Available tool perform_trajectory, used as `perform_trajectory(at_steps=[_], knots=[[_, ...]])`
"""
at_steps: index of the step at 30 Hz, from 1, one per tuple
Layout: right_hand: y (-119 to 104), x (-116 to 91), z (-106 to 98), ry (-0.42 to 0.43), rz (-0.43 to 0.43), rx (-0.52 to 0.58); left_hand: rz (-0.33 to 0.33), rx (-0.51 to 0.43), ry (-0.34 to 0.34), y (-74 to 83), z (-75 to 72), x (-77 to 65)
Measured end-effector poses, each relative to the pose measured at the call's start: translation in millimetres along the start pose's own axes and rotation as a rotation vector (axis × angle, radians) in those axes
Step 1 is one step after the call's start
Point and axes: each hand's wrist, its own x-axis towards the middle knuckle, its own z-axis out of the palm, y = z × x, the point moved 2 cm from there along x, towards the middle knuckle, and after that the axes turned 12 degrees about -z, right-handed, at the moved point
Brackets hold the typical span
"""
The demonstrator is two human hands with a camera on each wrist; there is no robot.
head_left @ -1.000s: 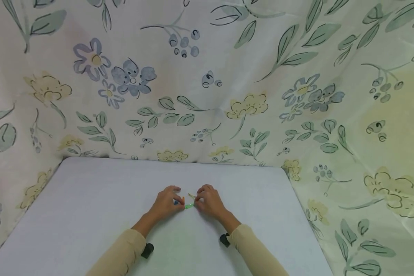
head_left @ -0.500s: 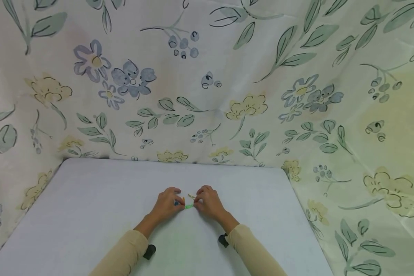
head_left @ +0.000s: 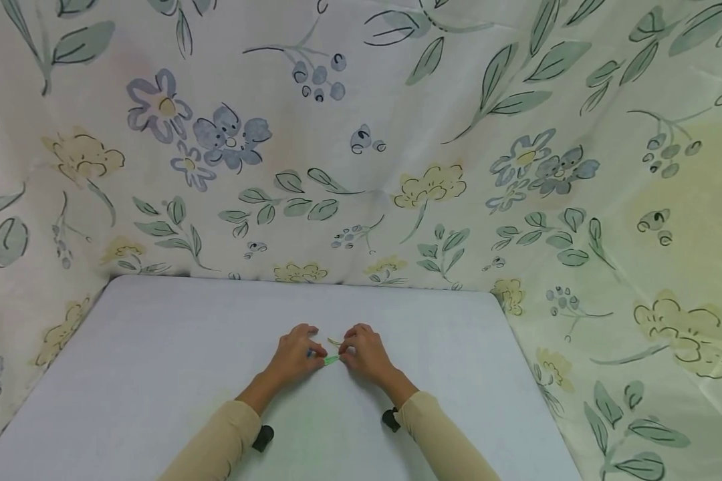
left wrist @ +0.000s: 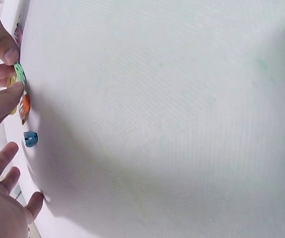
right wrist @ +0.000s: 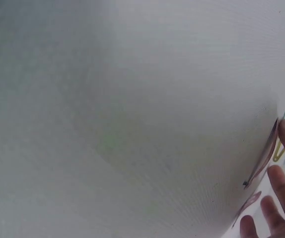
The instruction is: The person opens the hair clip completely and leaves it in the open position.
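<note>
A thin green looped piece (head_left: 331, 360) spans the gap between my two hands near the middle of the table. My left hand (head_left: 293, 354) pinches its left end between thumb and forefinger, the other fingers spread. The right hand (head_left: 366, 353) pinches the opposite end. Behind the green piece lies a thin yellow looped piece (head_left: 334, 341), its rounded end showing as a yellow bend (right wrist: 276, 157) in the right wrist view. Close to my left fingers, the left wrist view shows a slotted orange piece (left wrist: 25, 108) and a small blue piece (left wrist: 31, 139) on the tabletop.
A slim, pointed dark-pink piece (right wrist: 262, 157) lies by the right hand, seen in the right wrist view. The white table (head_left: 174, 334) ends at a floral cloth (head_left: 361, 220) behind and at the sides. Black wrist cameras sit under both sleeves.
My left hand has shifted slightly right toward the right hand, so less of the green piece shows. The orange piece is now hidden in the head view. The right hand is almost still.
</note>
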Motion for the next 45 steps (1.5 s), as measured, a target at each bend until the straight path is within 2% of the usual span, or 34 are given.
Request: perform_trajectory(at_steps=[17, 23, 27, 32, 36, 41, 45], knots=[[0, 0, -3, -0.045, 0.015, 0.012, -0.010, -0.023, 0.004, 3.7, 1.6, 0.0], [2, -1, -3, -0.019, 0.009, 0.046, 0.015, -0.058, 0.048, 4.6, 1.0, 1.5], [4, 1, -6, 0.017, 0.015, 0.098, -0.028, -0.119, 0.054, 5.3, -1.3, 4.7], [4, 5, -15, 0.043, 0.035, 0.268, -0.129, -0.235, 0.001, 6.9, -4.9, 7.6], [3, 9, -24, 0.028, 0.111, 0.457, -0.186, -0.341, -0.025, 8.6, -6.3, 8.6], [6, 11, -34, 0.042, 0.188, 0.655, -0.298, -0.459, -0.068, 17.0, -12.8, 8.0], [7, 11, -40, 0.048, 0.233, 0.737, -0.354, -0.537, -0.117, 22.2, -18.9, 7.5]])
